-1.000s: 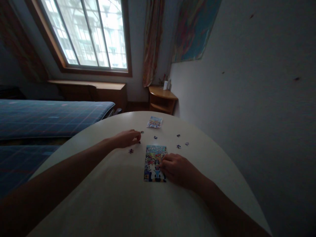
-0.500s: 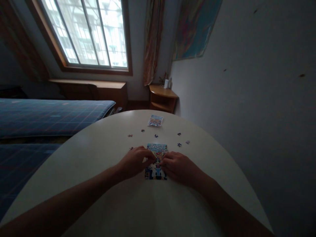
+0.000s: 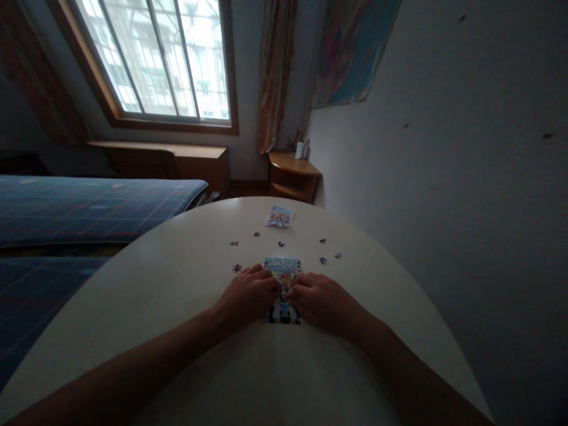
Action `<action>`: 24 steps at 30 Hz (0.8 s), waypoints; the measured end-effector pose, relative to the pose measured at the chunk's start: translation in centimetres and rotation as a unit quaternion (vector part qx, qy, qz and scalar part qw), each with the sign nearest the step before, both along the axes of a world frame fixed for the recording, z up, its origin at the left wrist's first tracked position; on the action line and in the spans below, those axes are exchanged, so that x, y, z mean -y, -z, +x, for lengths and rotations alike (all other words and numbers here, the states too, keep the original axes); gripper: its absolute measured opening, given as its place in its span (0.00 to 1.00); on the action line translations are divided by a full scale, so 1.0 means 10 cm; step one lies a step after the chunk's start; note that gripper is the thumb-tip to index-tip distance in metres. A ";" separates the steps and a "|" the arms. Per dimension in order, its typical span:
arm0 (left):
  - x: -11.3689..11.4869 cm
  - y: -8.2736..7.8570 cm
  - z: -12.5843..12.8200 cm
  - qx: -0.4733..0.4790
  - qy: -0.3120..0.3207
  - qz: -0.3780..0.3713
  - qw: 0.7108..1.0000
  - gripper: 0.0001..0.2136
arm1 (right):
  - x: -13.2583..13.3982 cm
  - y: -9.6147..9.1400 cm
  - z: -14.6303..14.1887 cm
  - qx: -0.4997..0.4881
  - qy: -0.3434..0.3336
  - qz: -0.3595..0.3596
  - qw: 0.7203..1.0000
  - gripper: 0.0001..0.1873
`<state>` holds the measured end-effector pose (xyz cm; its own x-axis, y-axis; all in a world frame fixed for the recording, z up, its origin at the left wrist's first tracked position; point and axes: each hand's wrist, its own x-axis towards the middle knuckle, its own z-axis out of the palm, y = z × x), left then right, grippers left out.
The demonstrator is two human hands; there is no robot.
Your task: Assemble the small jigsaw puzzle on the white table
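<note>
A small colourful jigsaw puzzle (image 3: 283,267) lies flat on the white round table, with cartoon-like figures on it. My left hand (image 3: 249,291) rests over its left side, fingers curled and pressed together; whatever is between the fingertips is hidden. At the right edge of the puzzle, my right hand (image 3: 322,299) has its fingers bunched in a pinch, the tips touching the middle of the picture. I cannot make out what they hold. A loose puzzle piece (image 3: 236,268) lies just beyond my left hand. Another piece (image 3: 322,260) is past my right hand.
A picture packet (image 3: 279,216) lies near the far side of the table (image 3: 186,266). Several loose pieces are scattered between it and the puzzle, one a blue piece (image 3: 281,244). A plaid mattress (image 3: 102,207) stands left, a wooden corner shelf (image 3: 293,163) behind, a wall at right.
My left hand has drawn slightly down, its fingers curling closer together, and the piece beyond it shows more fully. My right hand stays nearly still.
</note>
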<state>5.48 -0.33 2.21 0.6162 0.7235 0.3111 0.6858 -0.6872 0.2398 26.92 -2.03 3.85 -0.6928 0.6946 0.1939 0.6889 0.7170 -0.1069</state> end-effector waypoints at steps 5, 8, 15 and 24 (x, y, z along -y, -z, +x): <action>-0.01 0.05 -0.01 0.002 -0.001 -0.001 1.000 0.03 | 0.00 0.00 -0.01 0.005 0.003 0.003 1.000 0.07; -0.02 0.10 -0.02 0.009 0.003 0.001 1.000 0.03 | 0.00 0.00 0.00 0.005 -0.002 0.007 1.000 0.07; -0.01 0.11 -0.04 -0.044 0.023 0.061 0.997 0.01 | 0.00 -0.01 0.01 0.010 -0.001 -0.001 1.000 0.06; 0.05 0.12 -0.11 -0.066 0.057 0.106 0.991 0.03 | 0.01 -0.01 0.00 0.009 0.003 -0.004 1.000 0.07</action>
